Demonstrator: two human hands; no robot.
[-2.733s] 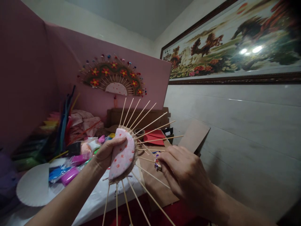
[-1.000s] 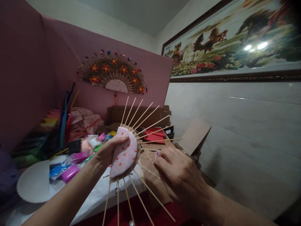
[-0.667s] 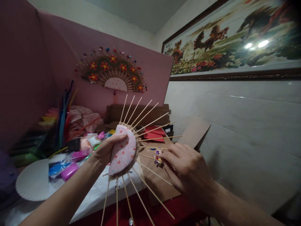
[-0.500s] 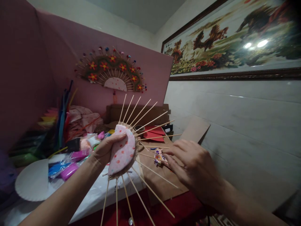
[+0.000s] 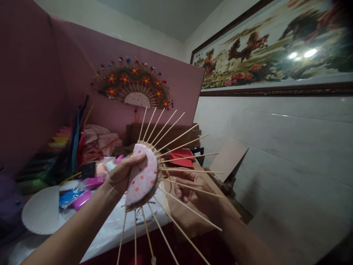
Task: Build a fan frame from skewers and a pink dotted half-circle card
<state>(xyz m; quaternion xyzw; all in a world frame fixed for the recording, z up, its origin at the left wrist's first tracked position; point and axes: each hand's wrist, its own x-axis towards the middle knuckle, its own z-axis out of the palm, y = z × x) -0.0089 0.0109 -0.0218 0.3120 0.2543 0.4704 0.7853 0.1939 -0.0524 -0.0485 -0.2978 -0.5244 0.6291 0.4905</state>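
Observation:
My left hand grips a half-made fan: a pink spotted half-round pad with a woven straw rim. Several thin wooden skewers radiate from the rim to the right and downward. My right hand sits behind the skewers, just right of the rim. Its fingers are curled inward, and what they pinch is hidden. The small patterned piece seen earlier is not visible now.
A finished fan with red flowers hangs on the pink board. A white paper plate, coloured packets and pipe cleaners lie left. Red paper, a brown box and a cardboard sheet sit behind. A framed painting hangs right.
My right hand has moved from in front of the skewers to behind them and turned palm-up, close to the rim. The patterned piece it held has gone out of sight. The fan tilted slightly.

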